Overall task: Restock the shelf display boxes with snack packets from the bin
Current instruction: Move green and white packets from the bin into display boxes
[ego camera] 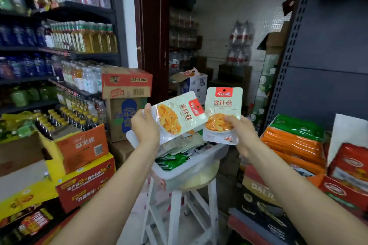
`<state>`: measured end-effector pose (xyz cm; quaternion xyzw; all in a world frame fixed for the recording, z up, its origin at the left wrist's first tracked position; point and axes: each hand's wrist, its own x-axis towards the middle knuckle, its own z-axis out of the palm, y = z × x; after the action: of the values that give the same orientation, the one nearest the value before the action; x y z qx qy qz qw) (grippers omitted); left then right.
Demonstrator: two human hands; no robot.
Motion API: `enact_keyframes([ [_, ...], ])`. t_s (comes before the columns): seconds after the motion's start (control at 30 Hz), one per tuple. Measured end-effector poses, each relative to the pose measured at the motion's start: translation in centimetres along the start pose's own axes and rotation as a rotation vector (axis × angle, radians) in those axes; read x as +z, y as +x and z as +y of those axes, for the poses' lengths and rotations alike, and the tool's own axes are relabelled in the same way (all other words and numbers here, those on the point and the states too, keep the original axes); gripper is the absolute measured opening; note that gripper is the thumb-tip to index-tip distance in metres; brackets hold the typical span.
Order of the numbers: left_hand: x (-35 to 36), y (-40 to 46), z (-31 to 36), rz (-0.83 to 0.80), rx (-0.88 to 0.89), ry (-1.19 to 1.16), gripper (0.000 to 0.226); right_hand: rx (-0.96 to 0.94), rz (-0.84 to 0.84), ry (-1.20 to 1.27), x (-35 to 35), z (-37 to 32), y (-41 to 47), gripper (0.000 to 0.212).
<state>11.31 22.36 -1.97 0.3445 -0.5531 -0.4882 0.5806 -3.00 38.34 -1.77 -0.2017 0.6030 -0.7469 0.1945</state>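
Note:
A white plastic bin (199, 163) sits on a white stool (179, 205) in the aisle, holding several pale and green snack packets (175, 160). Above it, my left hand (145, 127) grips a pale packet with a red corner label and an orange food picture (179, 117), tilted to the right. My right hand (239, 133) pinches a second matching packet (223, 109), held upright. To the right, open display boxes (294, 143) hold rows of green and orange packets, with a red display box (348, 167) beside them.
Drink shelves (59, 45) line the left, with stacked cardboard cartons (79, 165) below and a carton stack (125, 95) behind the bin. A dark shelf upright (286, 65) stands at right. A storeroom doorway (189, 45) lies straight ahead.

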Motion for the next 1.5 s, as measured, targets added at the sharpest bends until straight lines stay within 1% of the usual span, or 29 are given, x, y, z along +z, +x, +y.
enact_keyframes([
  [0.07,0.6,-1.2,0.5,0.007,-0.131,-0.162,0.047,0.04,-0.019,0.063,-1.1,-0.8,-1.1,0.03],
  [0.13,2.0,-2.7,0.8,-0.028,-0.27,-0.265,0.037,0.099,-0.073,0.14,-1.7,-1.4,-2.1,0.03],
  [0.17,2.7,-3.9,1.2,-0.06,-0.301,-0.271,0.032,0.121,-0.112,0.196,-1.9,-1.7,-2.9,0.028],
  [0.2,3.5,-5.2,1.7,-0.086,-0.29,-0.259,0.031,0.122,-0.153,0.243,-2.2,-2.1,-3.7,0.027],
  [0.27,5.1,-8.3,3.0,-0.128,-0.218,-0.203,0.031,0.052,-0.172,0.236,-2.9,-2.8,-5.0,0.023],
  [0.33,6.5,-10.9,3.6,-0.22,-0.146,-0.127,0.03,-0.029,-0.099,0.183,-4.3,-3.4,-5.9,0.026],
  [0.4,7.9,-12.9,3.7,-0.387,-0.056,-0.032,0.027,-0.096,0.011,0.09,-6.5,-4.3,-6.7,0.028],
  [0.47,9.3,-14.1,4.1,-0.576,0.056,0.039,0.027,-0.197,0.106,-0.027,-9.3,-5.5,-7.7,0.027],
  [0.6,11.7,-17.3,7.0,-0.945,0.277,0.064,0.024,-0.377,0.225,-0.139,-14.6,-7.5,-10.1,0.019],
  [0.67,13.1,-19.6,8.9,-1.037,0.308,0.086,0.023,-0.452,0.282,-0.17,-17.0,-8.6,-11.1,0.019],
  [0.73,14.7,-22.1,10.6,-1.048,0.31,0.078,0.027,-0.52,0.308,-0.194,-19.4,-9.9,-12.4,0.02],
  [0.8,16.2,-24.8,12.2,-1.067,0.312,0.05,0.032,-0.577,0.328,-0.28,-22.2,-11.3,-14.0,0.028],
  [0.87,17.8,-27.6,13.6,-1.127,0.334,0.013,0.038,-0.602,0.39,-0.4,-25.5,-12.6,-15.5,0.034],
  [0.93,19.5,-30.7,14.7,-1.202,0.399,0.028,0.043,-0.607,0.479,-0.498,-29.1,-13.6,-16.9,0.033],
  [1.0,21.0,-33.8,15.5,-1.286,0.414,0.054,0.044,-0.603,0.532,-0.518,-32.4,-14.0,-18.3,0.031],
  [1.07,22.5,-36.6,15.8,-1.331,0.376,0.048,0.038,-0.588,0.543,-0.514,-35.3,-13.9,-19.4,0.028],
  [1.13,23.8,-38.8,15.8,-1.315,0.362,0.015,0.031,-0.561,0.545,-0.539,-37.4,-13.5,-20.2,0.027],
  [1.2,24.7,-40.4,15.6,-1.309,0.351,-0.03,0.032,-0.526,0.551,-0.587,-39.1,-13.2,-20.7,0.028],
  [1.3,25.7,-41.8,15.4,-1.365,0.303,-0.051,0.041,-0.464,0.585,-0.617,-41.2,-12.8,-21.0,0.028],
  [1.37,26.4,-42.6,15.0,-1.407,0.27,-0.032,0.034,-0.418,0.615,-0.586,-42.2,-12.4,-21.4,0.029],
  [1.43,26.9,-43.2,14.6,-1.41,0.291,0.004,0.025,-0.389,0.606,-0.562,-42.8,-12.0,-21.9,0.037],
  [1.5,27.2,-43.4,14.2,-1.361,0.381,0.078,0.019,-0.356,0.595,-0.611,-43.0,-11.5,-22.4,0.055],
])
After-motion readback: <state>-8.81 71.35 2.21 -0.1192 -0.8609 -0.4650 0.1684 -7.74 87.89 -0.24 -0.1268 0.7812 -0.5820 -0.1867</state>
